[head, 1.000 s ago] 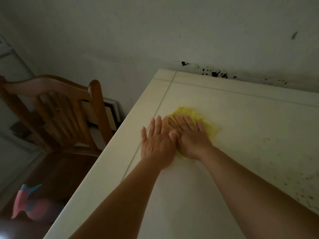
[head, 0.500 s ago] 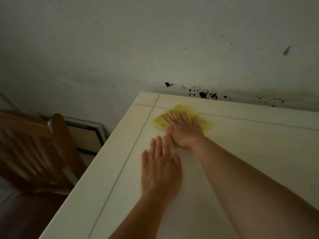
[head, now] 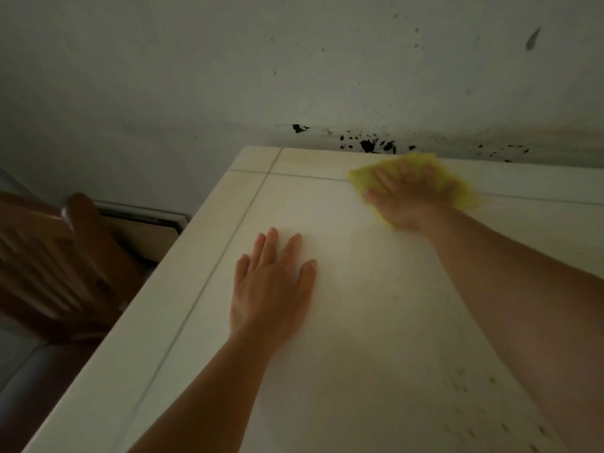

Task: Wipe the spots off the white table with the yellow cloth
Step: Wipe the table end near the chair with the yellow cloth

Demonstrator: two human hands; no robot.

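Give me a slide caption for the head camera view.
Right hand presses yellow cloth at white table's far edge; left hand lies flat.

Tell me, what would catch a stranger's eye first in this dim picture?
Probably the yellow cloth, blurred, pressed under the right hand at the far edge of the white table. Just behind it, black splatter marks the wall above the table edge. The left hand lies flat on the tabletop, and faint spots show near the right forearm.

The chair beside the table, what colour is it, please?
Dark reddish-brown wood, seen in the head view.
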